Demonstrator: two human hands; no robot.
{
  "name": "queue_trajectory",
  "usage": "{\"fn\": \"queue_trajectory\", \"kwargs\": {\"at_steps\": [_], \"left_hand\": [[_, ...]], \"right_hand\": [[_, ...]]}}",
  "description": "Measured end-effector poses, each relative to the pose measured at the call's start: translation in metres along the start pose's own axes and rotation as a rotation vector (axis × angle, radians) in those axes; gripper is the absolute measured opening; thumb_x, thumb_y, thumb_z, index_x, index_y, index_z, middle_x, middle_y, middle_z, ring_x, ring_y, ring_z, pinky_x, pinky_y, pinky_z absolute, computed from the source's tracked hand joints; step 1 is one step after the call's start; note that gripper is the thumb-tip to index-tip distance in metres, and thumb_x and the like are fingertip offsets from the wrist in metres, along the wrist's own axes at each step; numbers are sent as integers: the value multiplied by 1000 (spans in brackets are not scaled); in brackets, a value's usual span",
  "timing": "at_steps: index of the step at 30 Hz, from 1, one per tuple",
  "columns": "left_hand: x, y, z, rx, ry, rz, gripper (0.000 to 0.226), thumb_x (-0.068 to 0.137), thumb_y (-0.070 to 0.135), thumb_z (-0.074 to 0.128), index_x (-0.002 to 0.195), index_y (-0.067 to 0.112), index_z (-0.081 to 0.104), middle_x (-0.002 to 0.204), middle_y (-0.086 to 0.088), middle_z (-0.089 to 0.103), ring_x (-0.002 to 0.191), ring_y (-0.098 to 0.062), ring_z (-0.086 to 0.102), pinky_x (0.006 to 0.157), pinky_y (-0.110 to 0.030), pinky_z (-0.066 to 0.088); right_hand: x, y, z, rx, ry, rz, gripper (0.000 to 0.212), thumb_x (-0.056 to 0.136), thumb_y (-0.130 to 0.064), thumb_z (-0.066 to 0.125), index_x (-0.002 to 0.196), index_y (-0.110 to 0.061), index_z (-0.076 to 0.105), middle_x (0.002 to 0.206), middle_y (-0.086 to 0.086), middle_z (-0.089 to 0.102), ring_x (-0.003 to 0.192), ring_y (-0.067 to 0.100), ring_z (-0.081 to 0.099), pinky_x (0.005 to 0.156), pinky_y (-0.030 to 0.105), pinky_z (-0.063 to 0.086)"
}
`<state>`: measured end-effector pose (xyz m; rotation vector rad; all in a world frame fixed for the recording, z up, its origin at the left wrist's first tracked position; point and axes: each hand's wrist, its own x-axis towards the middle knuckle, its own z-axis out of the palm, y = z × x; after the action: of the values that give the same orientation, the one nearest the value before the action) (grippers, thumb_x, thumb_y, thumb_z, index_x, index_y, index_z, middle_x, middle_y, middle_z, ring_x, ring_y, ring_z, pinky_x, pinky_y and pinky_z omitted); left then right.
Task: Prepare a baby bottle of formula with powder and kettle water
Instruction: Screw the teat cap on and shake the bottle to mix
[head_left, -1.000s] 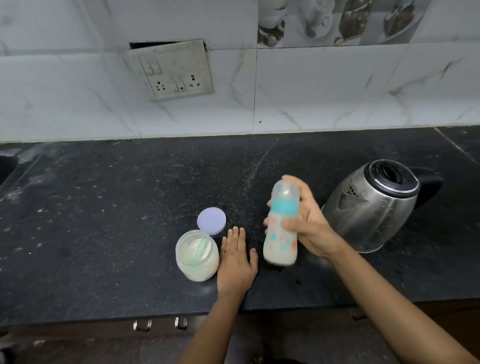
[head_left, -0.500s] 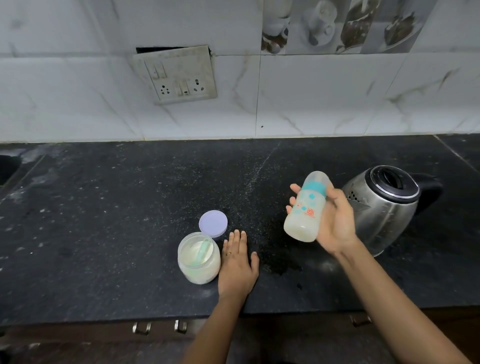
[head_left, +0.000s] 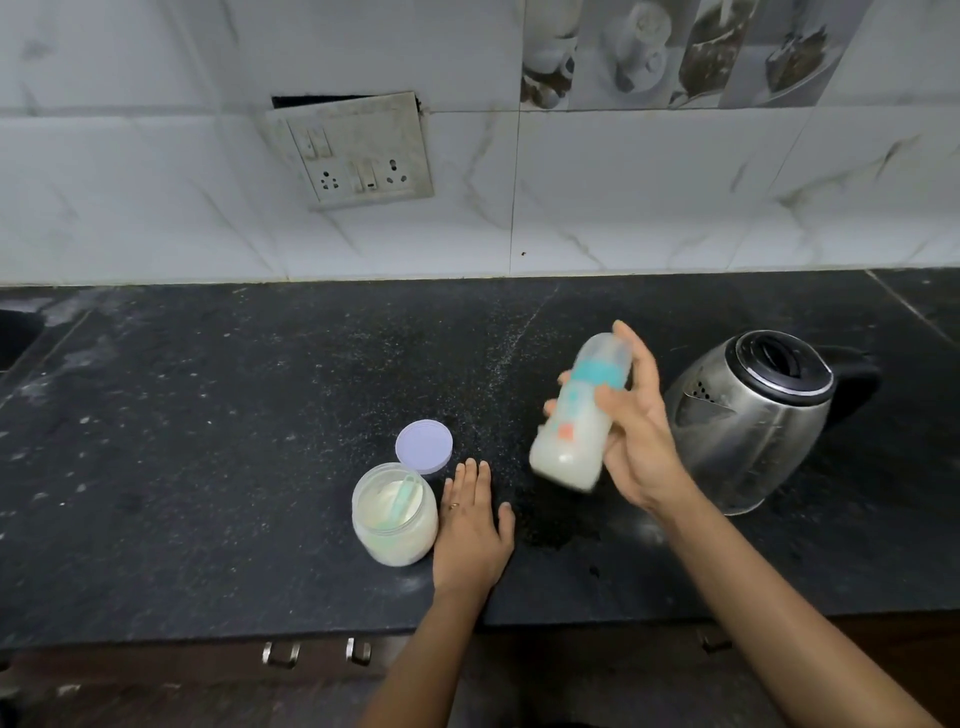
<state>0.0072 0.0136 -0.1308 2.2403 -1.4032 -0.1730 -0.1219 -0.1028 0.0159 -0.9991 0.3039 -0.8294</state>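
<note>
My right hand (head_left: 636, 441) grips a capped baby bottle (head_left: 574, 421) with a teal collar and milky liquid inside. The bottle is tilted in the air above the black counter (head_left: 208, 441) and looks motion-blurred. My left hand (head_left: 470, 525) lies flat, palm down, on the counter, fingers together, holding nothing. Just left of it stands an open jar of white formula powder (head_left: 394, 514) with a green scoop inside. The jar's lilac lid (head_left: 423, 447) lies on the counter behind it. A steel kettle (head_left: 748, 421) with a black lid stands to the right of the bottle.
A tiled wall with a switch and socket panel (head_left: 358, 150) rises behind the counter. A dark wet patch (head_left: 556, 525) marks the counter under the bottle. Drawer handles (head_left: 317, 652) show below the front edge. A sink edge (head_left: 15, 332) is at far left.
The bottle has swung in my right hand: upright and low, then up and right near the kettle, now tilted and blurred further down. My left hand has stayed flat on the counter.
</note>
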Motion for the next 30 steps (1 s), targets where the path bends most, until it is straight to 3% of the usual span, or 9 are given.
{"fn": "queue_trajectory", "kwargs": {"at_steps": [2,6,10,15,17,19,23,27,30], "left_hand": [[0,0,1,-5,6,-12,60,99,31,37,151,7,21,159,-11,18,148,-20,10,118,-27,-8],[-1,-3,2,67,-38,22,64,98,32,34,152,6,11,160,-13,11,149,-23,5,120,-33,-7],[-1,1,-1,12,-1,-8,60,98,32,37,151,8,20,159,-11,19,148,-20,10,118,-27,-9],[0,0,-1,11,-13,8,60,97,29,41,150,5,23,158,-13,21,148,-22,13,119,-30,-6],[0,0,-1,10,-11,4,59,98,31,39,150,7,23,158,-12,20,148,-21,12,119,-29,-5],[1,0,0,18,-12,-8,60,99,33,36,151,8,21,159,-10,18,148,-19,10,119,-29,-5],[-1,-1,-1,22,-28,4,61,97,30,38,151,7,20,159,-12,18,148,-22,11,119,-30,-6],[1,0,0,8,-30,-22,60,98,33,37,151,9,21,159,-10,17,148,-19,10,121,-30,-3],[0,0,0,4,-30,-10,60,97,31,38,150,8,22,159,-11,19,148,-21,12,121,-32,-1]], "right_hand": [[2,4,7,29,116,-12,66,86,-8,58,140,-34,32,114,23,51,85,37,67,75,47,56],[-2,4,10,-487,-258,23,73,76,-13,77,135,-30,38,122,25,52,97,49,61,81,57,54],[15,-1,20,-230,237,-152,66,83,-12,68,137,-27,31,123,14,48,102,28,59,76,44,57],[8,-4,12,-567,-147,5,73,75,-15,77,134,-30,39,126,24,52,104,42,61,83,59,54],[11,0,13,-434,93,-73,66,80,-13,72,133,-26,37,128,24,52,105,40,60,83,57,55],[8,7,10,-380,327,-150,54,91,-11,62,133,-25,31,124,17,52,99,23,65,74,41,58],[-5,13,4,-649,-47,-16,79,79,-13,74,136,-41,28,124,18,55,99,25,66,78,36,57],[0,13,11,-285,271,-159,61,90,-11,63,134,-41,33,128,10,49,103,21,59,77,40,57],[4,10,7,-408,82,-65,61,86,-12,68,132,-36,37,128,15,47,104,26,58,79,44,57]]}}
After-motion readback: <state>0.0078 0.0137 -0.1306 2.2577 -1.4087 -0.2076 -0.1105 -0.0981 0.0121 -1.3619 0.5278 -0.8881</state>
